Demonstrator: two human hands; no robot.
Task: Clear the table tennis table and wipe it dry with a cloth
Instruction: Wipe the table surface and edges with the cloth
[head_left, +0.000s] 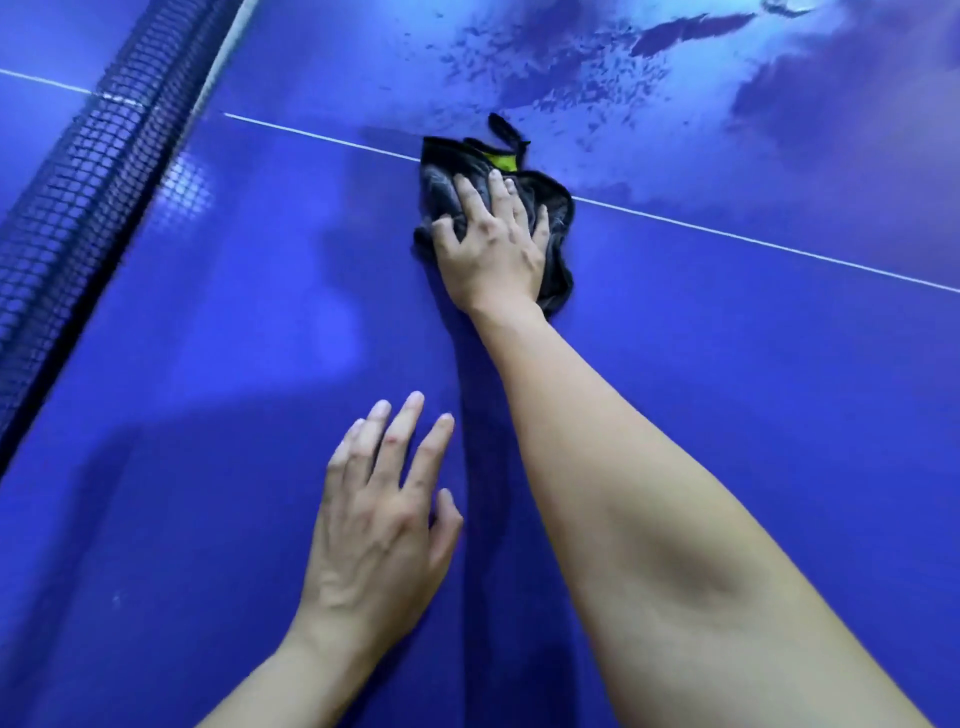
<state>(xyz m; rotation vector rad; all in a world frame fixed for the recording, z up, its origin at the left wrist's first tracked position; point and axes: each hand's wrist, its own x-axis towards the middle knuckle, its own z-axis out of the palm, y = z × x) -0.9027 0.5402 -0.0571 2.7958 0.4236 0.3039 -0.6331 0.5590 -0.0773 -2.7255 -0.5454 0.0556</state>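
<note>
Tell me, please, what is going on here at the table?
A person is wiping a blue table tennis table dry. The right hand presses flat on a crumpled dark cloth lying across the white centre line. The left hand rests open on the surface nearer the person, holding nothing. Beyond the cloth, water patches and droplets remain on the far half, so that part is not yet wiped. The net runs along the left.
</note>
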